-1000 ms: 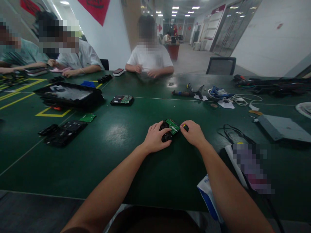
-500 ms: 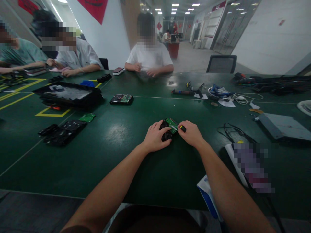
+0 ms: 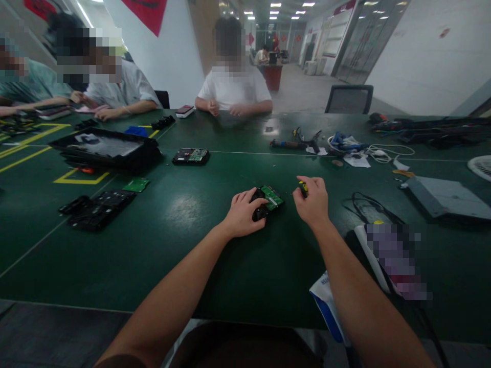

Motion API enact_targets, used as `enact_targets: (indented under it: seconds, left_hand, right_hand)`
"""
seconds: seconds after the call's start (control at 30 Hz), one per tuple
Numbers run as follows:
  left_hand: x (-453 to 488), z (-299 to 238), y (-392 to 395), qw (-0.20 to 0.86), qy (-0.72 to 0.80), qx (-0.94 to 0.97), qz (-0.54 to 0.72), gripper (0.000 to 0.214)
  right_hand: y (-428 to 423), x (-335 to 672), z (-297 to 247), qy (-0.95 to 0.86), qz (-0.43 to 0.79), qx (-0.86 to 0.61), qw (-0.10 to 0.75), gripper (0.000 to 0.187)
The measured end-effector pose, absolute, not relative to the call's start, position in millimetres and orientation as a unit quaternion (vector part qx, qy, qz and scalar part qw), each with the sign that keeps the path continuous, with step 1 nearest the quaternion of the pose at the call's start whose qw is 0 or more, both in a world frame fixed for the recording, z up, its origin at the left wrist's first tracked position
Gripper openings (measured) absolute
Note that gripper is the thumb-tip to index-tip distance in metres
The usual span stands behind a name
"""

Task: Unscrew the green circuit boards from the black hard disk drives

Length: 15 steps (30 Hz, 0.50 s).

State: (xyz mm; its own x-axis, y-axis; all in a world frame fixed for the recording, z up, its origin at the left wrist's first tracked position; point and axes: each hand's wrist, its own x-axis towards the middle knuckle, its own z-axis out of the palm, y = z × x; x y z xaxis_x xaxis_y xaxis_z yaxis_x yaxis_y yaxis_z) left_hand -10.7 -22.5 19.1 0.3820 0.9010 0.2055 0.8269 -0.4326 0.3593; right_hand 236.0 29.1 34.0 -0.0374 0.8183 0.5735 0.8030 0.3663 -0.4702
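Note:
My left hand (image 3: 244,213) is closed on a black casing (image 3: 259,210) that carries a green circuit board (image 3: 271,197), and it steadies this on the table. The thumb and fingers lie over the casing's near and left sides and hide part of it. To the right, apart from the board, my right hand (image 3: 313,200) is raised a little. Its fingers wrap a small screwdriver (image 3: 303,189) with a yellow-and-black handle; the shaft cannot be made out.
Left on the green table (image 3: 184,255) lie black plastic parts (image 3: 102,208), a loose green board (image 3: 136,184) and a black tray (image 3: 105,148). A grey metal box (image 3: 447,199), cables (image 3: 360,204) and a white-and-blue packet (image 3: 326,304) are at right. Several people sit across.
My right hand has drawn away from the circuit board to the right and slightly up, with the screwdriver in it. My left hand stays on the casing.

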Motion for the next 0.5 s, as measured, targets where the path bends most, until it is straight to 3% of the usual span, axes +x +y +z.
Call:
enact_targets:
  seconds: [0.27, 0.5]
  left_hand:
    - [-12.9, 14.8, -20.8, 0.095, 0.524, 0.825, 0.191, 0.061]
    - [-12.9, 16.2, -21.0, 0.096, 0.528, 0.823, 0.187, 0.06]
  right_hand:
    - [17.5, 231.6, 47.5, -0.68, -0.028, -0.553, 0.48, 0.035]
    - [17.0, 228.8, 46.9, -0.708, 0.007, -0.535, 0.461, 0.033]
